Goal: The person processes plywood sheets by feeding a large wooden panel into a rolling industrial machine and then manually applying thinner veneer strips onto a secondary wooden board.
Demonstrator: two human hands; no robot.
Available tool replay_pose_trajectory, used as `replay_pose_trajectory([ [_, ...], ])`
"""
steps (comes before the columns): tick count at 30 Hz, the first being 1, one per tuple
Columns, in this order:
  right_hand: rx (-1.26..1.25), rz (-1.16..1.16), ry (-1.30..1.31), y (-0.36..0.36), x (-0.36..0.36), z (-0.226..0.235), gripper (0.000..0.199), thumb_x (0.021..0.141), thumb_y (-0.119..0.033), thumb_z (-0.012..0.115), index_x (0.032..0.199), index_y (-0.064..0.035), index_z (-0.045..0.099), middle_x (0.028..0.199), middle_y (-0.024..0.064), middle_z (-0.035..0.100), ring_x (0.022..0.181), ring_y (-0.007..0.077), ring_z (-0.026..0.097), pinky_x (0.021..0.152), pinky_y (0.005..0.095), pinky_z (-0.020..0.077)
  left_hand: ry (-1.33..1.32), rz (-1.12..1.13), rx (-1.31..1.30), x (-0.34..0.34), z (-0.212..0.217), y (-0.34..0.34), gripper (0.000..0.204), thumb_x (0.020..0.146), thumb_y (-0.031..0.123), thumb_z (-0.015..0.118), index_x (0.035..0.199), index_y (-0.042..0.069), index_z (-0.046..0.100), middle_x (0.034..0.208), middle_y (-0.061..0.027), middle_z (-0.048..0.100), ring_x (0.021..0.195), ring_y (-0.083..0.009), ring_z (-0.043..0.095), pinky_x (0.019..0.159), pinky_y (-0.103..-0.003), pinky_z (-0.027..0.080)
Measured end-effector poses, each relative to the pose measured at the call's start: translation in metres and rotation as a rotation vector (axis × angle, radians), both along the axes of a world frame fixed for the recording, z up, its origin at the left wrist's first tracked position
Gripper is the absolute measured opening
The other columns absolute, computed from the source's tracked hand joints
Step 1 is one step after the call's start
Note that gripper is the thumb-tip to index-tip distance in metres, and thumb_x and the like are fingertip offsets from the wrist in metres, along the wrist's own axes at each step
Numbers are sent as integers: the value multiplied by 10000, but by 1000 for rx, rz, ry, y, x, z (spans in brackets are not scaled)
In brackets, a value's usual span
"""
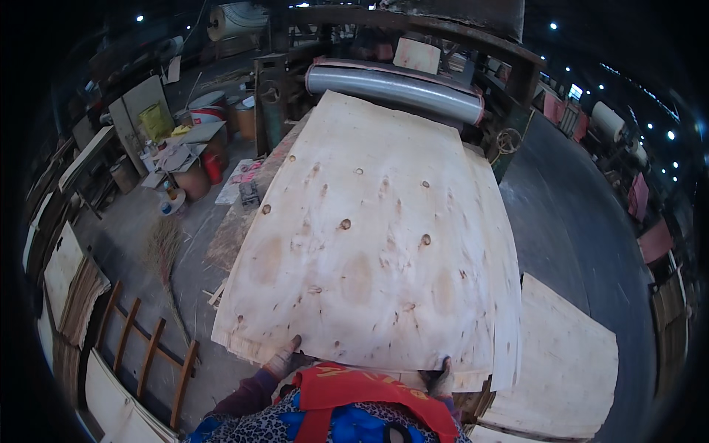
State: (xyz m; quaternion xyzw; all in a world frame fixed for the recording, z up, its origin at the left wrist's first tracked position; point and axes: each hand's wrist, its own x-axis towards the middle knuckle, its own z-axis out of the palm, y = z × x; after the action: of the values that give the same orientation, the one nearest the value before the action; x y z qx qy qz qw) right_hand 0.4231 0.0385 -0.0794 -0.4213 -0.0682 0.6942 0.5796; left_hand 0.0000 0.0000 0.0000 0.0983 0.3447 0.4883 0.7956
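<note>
The left hand [281,361] and right hand [442,376], well apart, grip the wood sheet's [362,251] near edge. Aligning seems in hand; next probably calls for small, even adjustments.

left hand [281,362]: at near edge of knotted wood sheet [369,255], left part | right hand [442,379]: same edge, further right | beyond far end: silver roller [395,93] | left: broom [164,247], wooden frame [151,359] | right: lower pale sheet [557,362]
</note>
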Motion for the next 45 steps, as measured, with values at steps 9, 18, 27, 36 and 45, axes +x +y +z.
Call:
replay_pose_trajectory([
  [9,-94,-76,-77,-1,-14,37,559,799,-525,469,1222,-162,427,1142,53,521,967,276,528,745,424,472,-202,41,-82,-2,-29,3,681,840,351,555,1324,15,214,1326,-169,315,1227,-309,301,1041,-384,232],
  [18,-76,-79,-77,-3,-15,45,525,806,-482,486,1230,-180,418,1168,58,504,1034,294,495,803,490,442,-741,70,-308,1,-7,1,723,820,202,590,1359,46,135,1391,-108,201,1265,-231,211,1061,-304,145],
  [27,-105,-90,-78,-2,-14,39,549,795,-501,495,1226,-169,426,1165,56,508,1021,282,503,783,468,447,-606,58,-197,-3,-29,2,706,828,218,586,1352,36,149,1389,-122,209,1274,-252,200,1073,-330,122],
  [36,-82,-66,-119,-2,-11,30,569,793,-525,472,1236,-173,415,1176,52,496,1005,286,505,756,452,454,-481,114,-144,0,-29,3,650,842,222,574,1330,21,195,1365,-149,252,1267,-287,218,1071,-408,148],
  [45,-78,-54,-130,-2,-10,31,556,813,-520,443,1258,-189,394,1227,53,458,1055,292,474,757,459,454,-327,106,-47,3,-21,2,612,845,268,567,1304,16,251,1316,-180,329,1229,-320,299,1051,-429,212],
])
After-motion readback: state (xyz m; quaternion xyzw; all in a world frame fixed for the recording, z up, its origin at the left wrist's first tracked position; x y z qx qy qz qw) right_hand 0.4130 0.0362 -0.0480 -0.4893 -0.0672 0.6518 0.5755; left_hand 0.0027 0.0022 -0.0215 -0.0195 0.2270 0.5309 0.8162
